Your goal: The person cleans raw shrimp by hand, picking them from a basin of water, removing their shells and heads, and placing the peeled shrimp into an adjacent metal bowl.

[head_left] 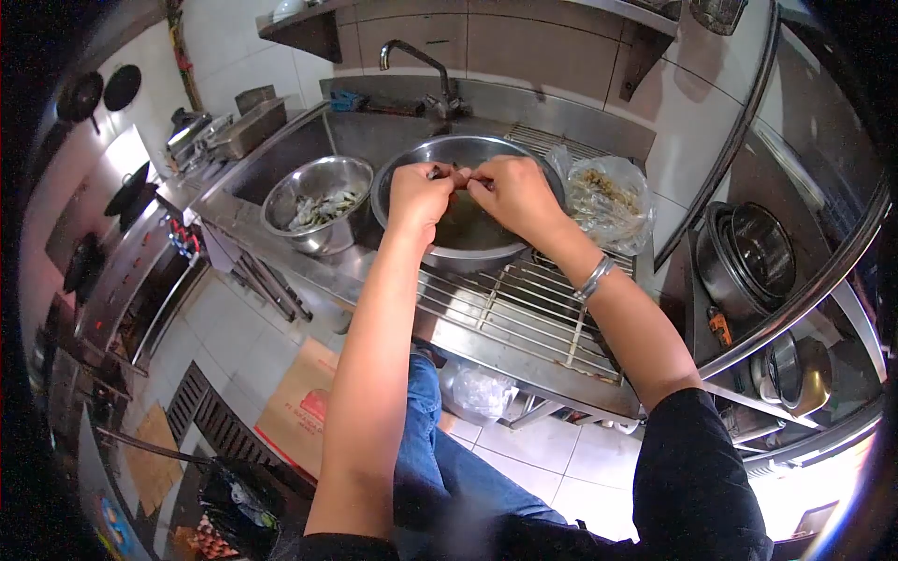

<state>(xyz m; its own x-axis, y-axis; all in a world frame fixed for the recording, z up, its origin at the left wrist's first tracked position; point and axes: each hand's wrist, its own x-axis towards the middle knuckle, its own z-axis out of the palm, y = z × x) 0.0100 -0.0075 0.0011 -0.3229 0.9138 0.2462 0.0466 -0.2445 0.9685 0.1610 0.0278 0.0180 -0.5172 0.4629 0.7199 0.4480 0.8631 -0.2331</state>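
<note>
My left hand [420,199] and my right hand [516,194] meet above a large metal basin [449,254] with murky liquid in it. Fingers of both hands are pinched together around a small brownish piece [456,177], mostly hidden by the fingertips, so its kind cannot be told. A silver bracelet [594,278] circles my right wrist. Left of the basin stands a smaller metal bowl [323,238], holding pale grey pieces with dark parts [321,208] that look like raw seafood. To the right lies a clear plastic bag [629,220] with yellowish-brown bits inside.
The basin rests by a wire rack [524,313] on a steel sink counter. A curved faucet [421,58] rises behind it. Stacked metal pots [720,271] fill a shelf at right. Flattened cardboard [297,402] lies on the floor at left.
</note>
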